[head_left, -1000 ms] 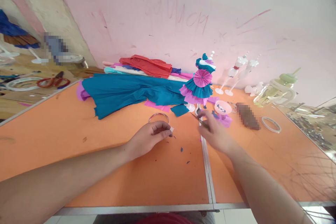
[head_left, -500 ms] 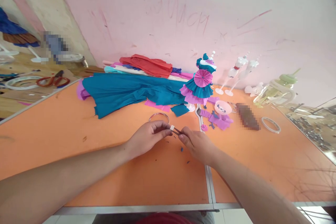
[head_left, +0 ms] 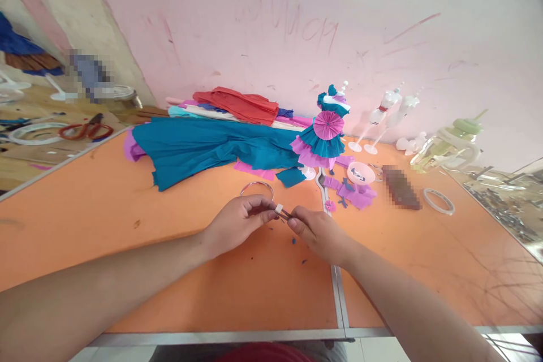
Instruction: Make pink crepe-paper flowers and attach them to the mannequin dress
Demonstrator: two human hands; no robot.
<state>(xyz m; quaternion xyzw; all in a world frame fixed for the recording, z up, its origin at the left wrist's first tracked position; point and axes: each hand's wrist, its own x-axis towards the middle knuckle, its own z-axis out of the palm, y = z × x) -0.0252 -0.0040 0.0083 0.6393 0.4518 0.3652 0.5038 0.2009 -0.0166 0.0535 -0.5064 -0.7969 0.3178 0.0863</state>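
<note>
Above the orange table [head_left: 182, 288], my left hand [head_left: 244, 223] pinches a small white piece [head_left: 279, 208] between thumb and fingertips. My right hand [head_left: 311, 229] is closed on a thin dark metal tool [head_left: 285, 214], perhaps tweezers, whose tip meets the white piece. Just behind my left hand lies a ring-shaped roll of tape [head_left: 257, 183]. Tiny blue scraps [head_left: 294, 241] lie on the table below the hands.
Teal crepe paper [head_left: 212, 144] and a red bundle [head_left: 237, 104] lie at the back. A small dressed mannequin [head_left: 328, 124], a pink bowl [head_left: 360, 173], purple scraps [head_left: 360, 197], white mannequins [head_left: 388, 102], a tape roll [head_left: 438, 202] and a green-lidded jug [head_left: 445, 144] stand or lie rightward.
Both hands stay nearly in place. The white piece and the tool's tip have shifted very slightly.
</note>
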